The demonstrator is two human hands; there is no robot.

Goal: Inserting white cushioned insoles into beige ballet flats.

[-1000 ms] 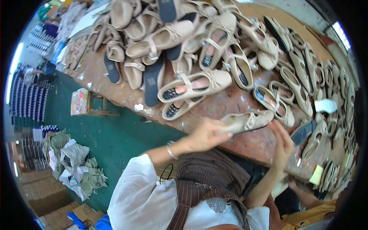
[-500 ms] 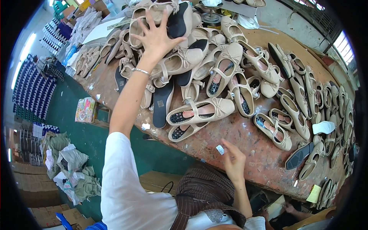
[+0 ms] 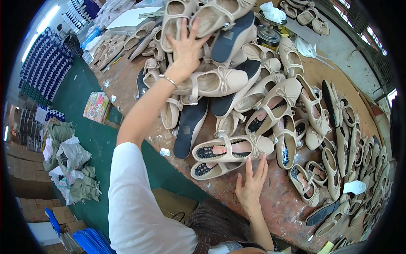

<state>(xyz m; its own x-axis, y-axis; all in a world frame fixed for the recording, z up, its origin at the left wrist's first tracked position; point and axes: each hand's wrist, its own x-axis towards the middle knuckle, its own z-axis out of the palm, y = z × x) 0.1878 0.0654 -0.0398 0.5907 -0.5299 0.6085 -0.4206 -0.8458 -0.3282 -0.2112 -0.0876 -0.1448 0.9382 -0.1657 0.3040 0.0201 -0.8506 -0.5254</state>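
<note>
Where the brown worktable (image 3: pixel 279 203) meets its near edge, the right hand (image 3: pixel 252 183) rests flat, fingers straight and nearly together, fingertips just beside a beige bow flat (image 3: pixel 232 148). Farther in, the left hand (image 3: pixel 186 47), fingers spread, presses on the heaped beige flats (image 3: pixel 220 80) mid-table.

left hand (image 3: pixel 186 46) covers part of the beige shoe pile (image 3: pixel 220 80), far shoes (image 3: pixel 372 169) blur at the rim
</note>
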